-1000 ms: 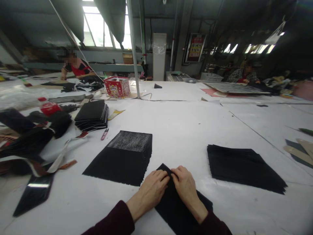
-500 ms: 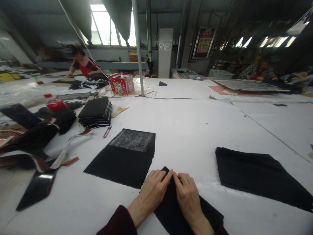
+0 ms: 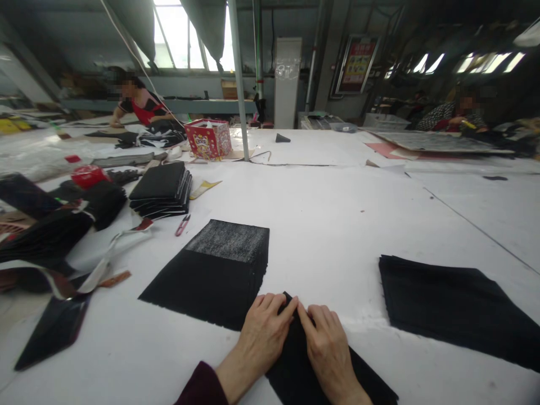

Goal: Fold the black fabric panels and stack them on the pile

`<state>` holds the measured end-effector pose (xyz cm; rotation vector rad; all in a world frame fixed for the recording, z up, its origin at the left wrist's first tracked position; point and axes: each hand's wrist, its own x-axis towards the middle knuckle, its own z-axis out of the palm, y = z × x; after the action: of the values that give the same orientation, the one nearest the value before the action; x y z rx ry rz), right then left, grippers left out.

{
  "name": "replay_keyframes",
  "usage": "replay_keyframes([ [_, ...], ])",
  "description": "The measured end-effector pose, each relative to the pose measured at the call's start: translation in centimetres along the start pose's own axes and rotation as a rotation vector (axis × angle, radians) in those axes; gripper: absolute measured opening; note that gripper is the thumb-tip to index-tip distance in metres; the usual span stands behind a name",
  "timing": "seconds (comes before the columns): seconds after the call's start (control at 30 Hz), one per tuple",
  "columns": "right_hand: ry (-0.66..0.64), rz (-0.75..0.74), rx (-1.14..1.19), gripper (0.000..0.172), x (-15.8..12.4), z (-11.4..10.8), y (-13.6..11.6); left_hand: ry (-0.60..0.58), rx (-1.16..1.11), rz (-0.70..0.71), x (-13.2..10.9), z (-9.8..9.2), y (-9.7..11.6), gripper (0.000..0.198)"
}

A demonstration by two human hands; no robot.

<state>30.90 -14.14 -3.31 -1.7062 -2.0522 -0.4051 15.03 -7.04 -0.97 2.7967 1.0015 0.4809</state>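
At the lower centre of the frame, a black cloth piece point(image 3: 295, 365) lies on the white table point(image 3: 320, 242), its top corner showing just past the fingertips and its lower end running out of the bottom edge; the left hand point(image 3: 265, 332) and the right hand point(image 3: 329, 349) rest on it from either side, fingers bent and drawn together, the two index fingertips meeting near that corner; whether the fingers pinch the cloth or only press on it, I cannot tell, as the thumbs are hidden; just beside the left hand, left of centre, lies a black cloth stack with a speckled grey patch point(image 3: 202, 287) across its upper part; a second black stack point(image 3: 451, 304) lies at the lower right, apart from the right hand; left of centre, higher up, pink-handled snips point(image 3: 182, 226) lie near a folded black pile point(image 3: 158, 183); a red patterned box point(image 3: 208, 139) stands above, beside a pole point(image 3: 238, 84); one person point(image 3: 141, 107) is at the upper left, another point(image 3: 451, 118) at the upper right.
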Motion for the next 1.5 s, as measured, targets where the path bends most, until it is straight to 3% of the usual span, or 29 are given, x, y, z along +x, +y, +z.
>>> replay_keyframes([
  [0.83,0.019,-0.045,0.002,0.035,0.6,0.1,0.0,0.018,-0.08,-0.081,0.1,0.0,-0.3,0.041],
  [1.03,-0.006,-0.031,-0.014,0.034,0.4,0.0,-0.2,0.019,0.006,-0.134,0.2,-1.0,-0.8,0.041],
  [1.17,-0.019,-0.011,-0.015,0.036,0.4,-0.2,-0.4,0.039,0.068,-0.028,0.0,-1.9,-0.8,0.046],
  [1.3,-0.021,0.029,0.03,0.035,0.2,-0.7,-0.3,-0.059,0.126,0.121,-0.3,-1.8,-0.2,0.043],
  [1.5,0.022,0.096,0.2,0.031,-1.6,-1.2,1.3,-0.097,0.2,0.149,-0.3,-1.5,0.5,0.057],
])
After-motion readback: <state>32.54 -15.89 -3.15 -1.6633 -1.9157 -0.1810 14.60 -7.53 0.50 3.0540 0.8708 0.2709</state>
